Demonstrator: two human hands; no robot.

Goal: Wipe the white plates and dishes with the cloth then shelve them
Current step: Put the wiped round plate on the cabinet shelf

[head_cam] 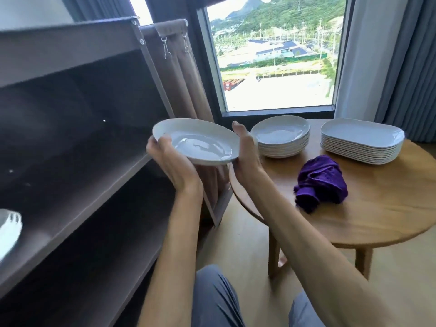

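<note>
I hold one white round plate (198, 142) in the air between both hands, just in front of the dark shelf unit (77, 147). My left hand (169, 161) grips its left rim from below, thumb on the rim. My right hand (245, 152) supports the right rim, with the fingers hidden behind the plate. On the round wooden table (377, 208) stand a stack of white round dishes (280, 138) and a stack of white oblong plates (362, 140). The crumpled purple cloth (320, 182) lies on the table in front of them.
White dishes (9, 227) show blurred on a lower shelf at the far left. A brown fabric flap (179, 74) hangs at the shelf's right end. Behind the table are a window (273, 53) and grey curtains (387, 67). My knees (212, 298) are at the bottom.
</note>
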